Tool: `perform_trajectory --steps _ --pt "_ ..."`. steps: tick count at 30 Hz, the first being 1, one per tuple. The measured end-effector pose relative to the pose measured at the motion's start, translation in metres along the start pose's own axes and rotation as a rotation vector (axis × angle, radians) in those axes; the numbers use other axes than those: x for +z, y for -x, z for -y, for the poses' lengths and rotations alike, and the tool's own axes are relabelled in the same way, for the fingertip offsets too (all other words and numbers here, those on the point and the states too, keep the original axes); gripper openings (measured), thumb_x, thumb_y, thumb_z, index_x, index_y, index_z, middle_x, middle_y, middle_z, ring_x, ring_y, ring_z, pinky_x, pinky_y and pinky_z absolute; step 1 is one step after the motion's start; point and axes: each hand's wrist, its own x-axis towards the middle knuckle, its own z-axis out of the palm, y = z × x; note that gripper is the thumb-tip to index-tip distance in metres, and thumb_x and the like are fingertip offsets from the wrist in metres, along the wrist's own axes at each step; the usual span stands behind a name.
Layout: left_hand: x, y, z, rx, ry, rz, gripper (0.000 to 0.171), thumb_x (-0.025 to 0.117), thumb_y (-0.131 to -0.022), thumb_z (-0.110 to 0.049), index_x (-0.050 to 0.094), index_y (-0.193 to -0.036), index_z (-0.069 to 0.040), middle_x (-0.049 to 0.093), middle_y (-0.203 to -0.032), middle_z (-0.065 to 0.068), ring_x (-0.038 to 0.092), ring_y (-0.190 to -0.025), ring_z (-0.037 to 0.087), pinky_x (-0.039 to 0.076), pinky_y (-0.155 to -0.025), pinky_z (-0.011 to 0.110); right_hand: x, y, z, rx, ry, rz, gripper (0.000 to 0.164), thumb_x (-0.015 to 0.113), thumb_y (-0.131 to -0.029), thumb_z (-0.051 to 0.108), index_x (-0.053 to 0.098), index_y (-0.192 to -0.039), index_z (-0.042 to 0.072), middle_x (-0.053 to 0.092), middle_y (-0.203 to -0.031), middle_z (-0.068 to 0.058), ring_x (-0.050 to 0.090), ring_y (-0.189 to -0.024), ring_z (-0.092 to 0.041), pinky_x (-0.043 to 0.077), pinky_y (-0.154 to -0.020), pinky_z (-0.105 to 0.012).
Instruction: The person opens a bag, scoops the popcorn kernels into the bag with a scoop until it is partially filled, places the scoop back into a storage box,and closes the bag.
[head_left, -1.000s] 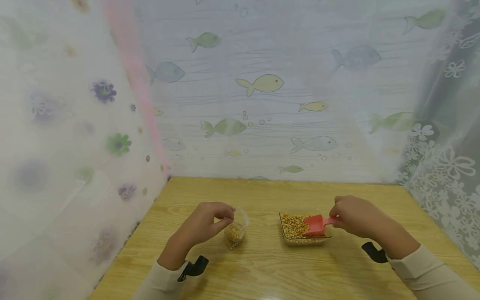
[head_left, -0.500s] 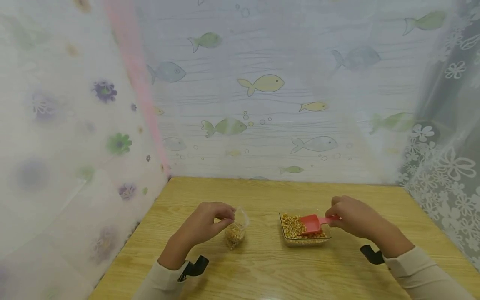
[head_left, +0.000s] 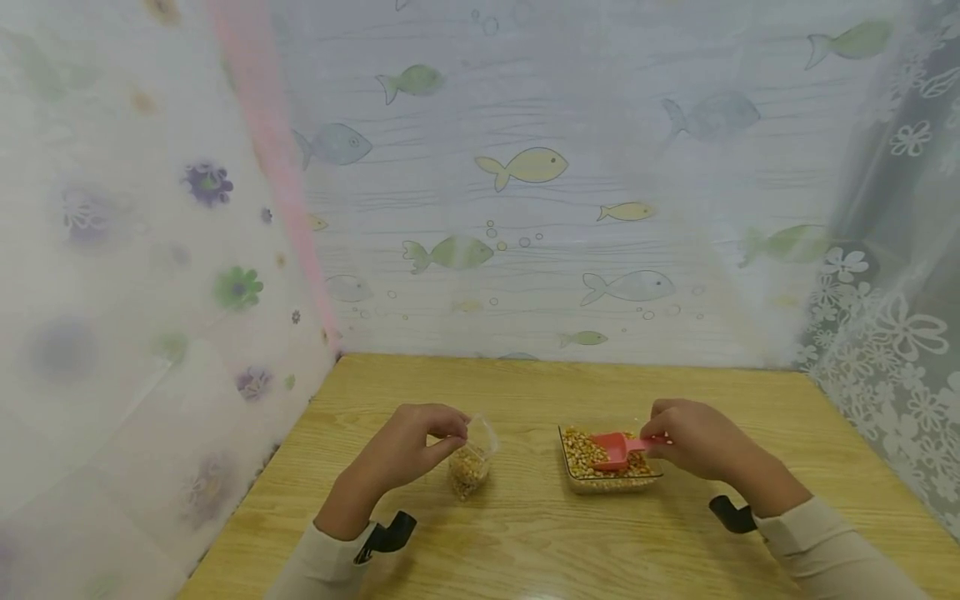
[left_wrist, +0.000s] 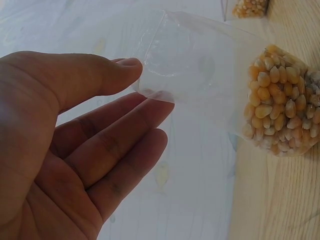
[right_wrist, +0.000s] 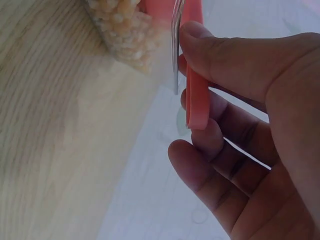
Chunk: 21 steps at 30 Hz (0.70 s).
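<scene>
My left hand (head_left: 408, 446) pinches the rim of a clear plastic bag (left_wrist: 200, 60) between thumb and fingers. Corn kernels (left_wrist: 280, 100) fill the bag's lower part, which rests on the table. On the right, a clear rectangular container (head_left: 611, 486) holds more corn kernels (head_left: 585, 454). The right hand (head_left: 701, 437) grips the handle of a red scoop (head_left: 613, 451), thumb on one side and fingers on the other. The scoop's blade lies among the kernels inside the container. In the right wrist view, the red handle (right_wrist: 198, 97) shows beside the container's edge.
A light wooden table (head_left: 517, 542) lies under both hands. Behind it hangs a pale curtain (head_left: 525, 258) with fish prints; a flowered sheet (head_left: 150, 358) stands along the left side and a lacy one (head_left: 892, 333) along the right. Each wrist bears a black mount.
The right hand has moved left with the scoop, and the blade has slid further left over the corn in the container. My left hand and the bag have barely moved.
</scene>
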Motion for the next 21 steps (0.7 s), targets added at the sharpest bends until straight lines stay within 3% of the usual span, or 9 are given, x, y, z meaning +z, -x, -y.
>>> perform_trajectory --steps 12,21 --pt "-0.004 -0.002 0.002 -0.003 0.005 0.007 0.006 0.072 -0.099 -0.015 0.077 -0.103 -0.014 0.074 -0.126 0.002 0.075 -0.099 0.014 0.062 -0.083 0.026 0.013 -0.008 0.004 0.011 -0.032 -0.018 0.010 0.084 -0.087 0.024 0.081 -0.097 0.025 0.062 -0.088 0.014 0.055 -0.073 0.002 0.049 -0.059 -0.022" --pt "-0.006 -0.003 0.006 0.001 0.016 0.013 0.006 0.072 -0.099 -0.016 0.076 -0.102 -0.014 0.074 -0.126 0.002 0.075 -0.099 0.014 0.062 -0.084 0.027 0.007 -0.008 0.003 0.033 -0.023 -0.038 0.009 0.085 -0.087 0.023 0.081 -0.095 0.025 0.059 -0.085 0.015 0.051 -0.071 0.004 0.047 -0.058 -0.021"
